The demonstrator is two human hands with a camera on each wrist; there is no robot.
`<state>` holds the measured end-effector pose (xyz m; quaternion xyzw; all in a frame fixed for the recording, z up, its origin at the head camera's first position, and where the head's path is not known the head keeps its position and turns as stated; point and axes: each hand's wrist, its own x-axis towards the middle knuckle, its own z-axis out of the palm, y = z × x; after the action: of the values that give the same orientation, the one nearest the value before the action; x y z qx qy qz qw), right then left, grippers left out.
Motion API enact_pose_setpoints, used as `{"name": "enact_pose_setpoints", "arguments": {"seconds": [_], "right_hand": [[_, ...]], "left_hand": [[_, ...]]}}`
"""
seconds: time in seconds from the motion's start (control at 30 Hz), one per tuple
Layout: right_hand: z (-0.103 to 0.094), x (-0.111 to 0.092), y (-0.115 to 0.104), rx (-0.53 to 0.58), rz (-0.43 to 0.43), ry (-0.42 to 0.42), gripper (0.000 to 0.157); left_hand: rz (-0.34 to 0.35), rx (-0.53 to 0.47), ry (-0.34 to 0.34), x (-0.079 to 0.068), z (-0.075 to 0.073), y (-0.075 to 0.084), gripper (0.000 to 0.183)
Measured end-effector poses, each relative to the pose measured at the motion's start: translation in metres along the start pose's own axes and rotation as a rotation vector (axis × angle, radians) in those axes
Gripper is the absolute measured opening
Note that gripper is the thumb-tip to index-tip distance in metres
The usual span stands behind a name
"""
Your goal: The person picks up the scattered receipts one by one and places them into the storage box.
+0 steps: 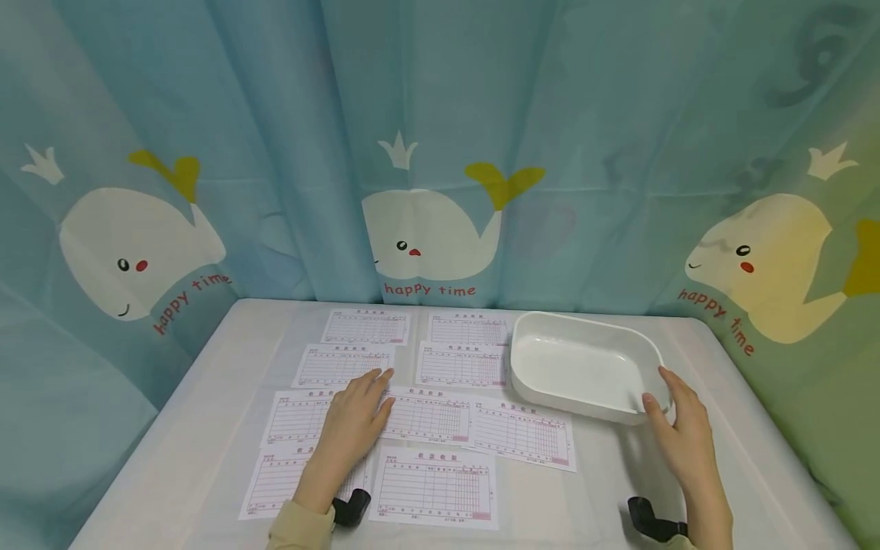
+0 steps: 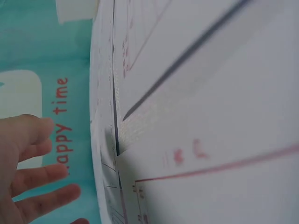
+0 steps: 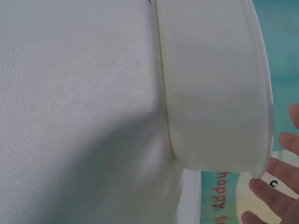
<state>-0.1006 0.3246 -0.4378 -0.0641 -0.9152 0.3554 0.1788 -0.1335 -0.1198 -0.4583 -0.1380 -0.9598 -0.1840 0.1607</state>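
Observation:
Several white receipt slips [image 1: 435, 489] with red printed grids lie flat on the white table, roughly in two columns. One more slip [image 1: 528, 434] lies slanted to their right. Over the left column my left hand [image 1: 352, 420] is spread with relaxed fingers, partly covering two slips; whether it touches them I cannot tell. A white rectangular basin [image 1: 584, 370] with rounded corners stands at the back right, its inside bare. At its front right corner is my right hand [image 1: 687, 435], fingers extended beside the rim [image 3: 266, 93]. Contact there is unclear.
A blue-green curtain [image 1: 440, 92] with printed whales hangs close behind the table and along both sides. The white tablecloth [image 1: 694, 359] shows right of the basin. Both wrists wear black camera mounts [image 1: 352, 508].

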Motion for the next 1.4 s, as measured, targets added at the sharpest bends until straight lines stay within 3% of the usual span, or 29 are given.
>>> {"name": "enact_pose_setpoints", "arguments": {"seconds": [0.33, 0.73, 1.4], "right_hand": [[0.0, -0.001, 0.006, 0.042, 0.113, -0.031, 0.055], [0.0, -0.003, 0.013, 0.116, 0.235, -0.034, 0.054], [0.0, -0.004, 0.02, 0.085, 0.281, -0.066, 0.053]], "left_hand": [[-0.054, 0.01, -0.085, 0.008, 0.004, -0.001, 0.039], [-0.053, 0.02, -0.12, 0.011, 0.006, -0.004, 0.04], [-0.066, -0.019, -0.189, 0.018, 0.005, -0.008, 0.043]]}}
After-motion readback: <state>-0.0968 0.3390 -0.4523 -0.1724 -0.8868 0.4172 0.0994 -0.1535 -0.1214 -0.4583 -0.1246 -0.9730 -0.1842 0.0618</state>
